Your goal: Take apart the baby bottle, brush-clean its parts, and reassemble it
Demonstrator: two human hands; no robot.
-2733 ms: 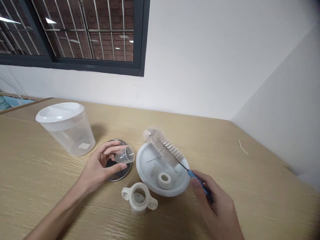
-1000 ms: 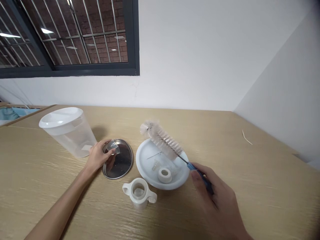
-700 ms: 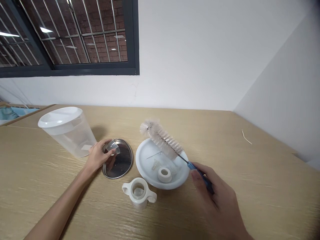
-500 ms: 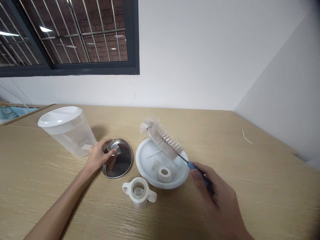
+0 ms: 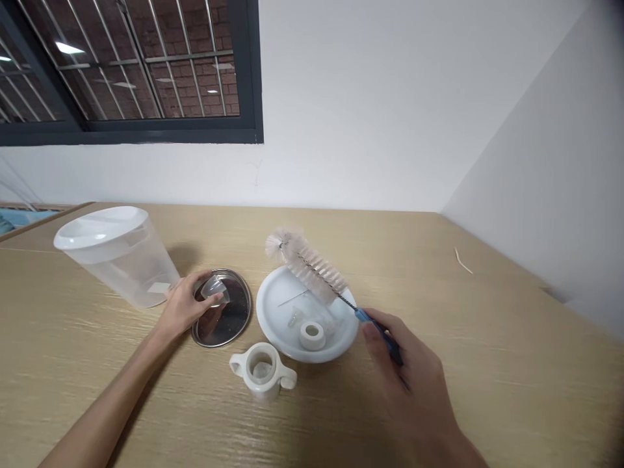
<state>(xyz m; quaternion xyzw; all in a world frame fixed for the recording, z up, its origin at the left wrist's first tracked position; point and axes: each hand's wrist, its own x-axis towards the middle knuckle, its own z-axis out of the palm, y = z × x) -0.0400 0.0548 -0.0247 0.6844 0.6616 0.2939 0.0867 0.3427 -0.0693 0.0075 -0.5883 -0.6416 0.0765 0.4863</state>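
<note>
My left hand (image 5: pixel 188 302) grips a small clear plastic cap (image 5: pixel 215 290) over a round metal tray (image 5: pixel 237 312), thumb on one side and fingers on the other. A bottle brush (image 5: pixel 312 270) with white bristles and a blue handle is in my right hand (image 5: pixel 407 361), its fingers wrapped round the handle. The bristles slant up and left above a white plate (image 5: pixel 268 318). On that plate are a white ring (image 5: pixel 312 335), a thin needle-like piece and some clear bits too faint to name. A two-handled baby-bottle part (image 5: pixel 263 370) stands upright nearer to me.
A tall translucent pitcher (image 5: pixel 119 257) with a white lid stands at the left, close behind my left hand. A thin white strip (image 5: pixel 463 261) lies at the far right of the wooden table (image 5: pixel 390 260). Walls border the back and right, with a barred window (image 5: pixel 146 65) above.
The whole view has shifted a little, so everything appears further left. The clear cap looks slightly turned in my left hand. Both hands keep their holds, and the brush stays above the plate.
</note>
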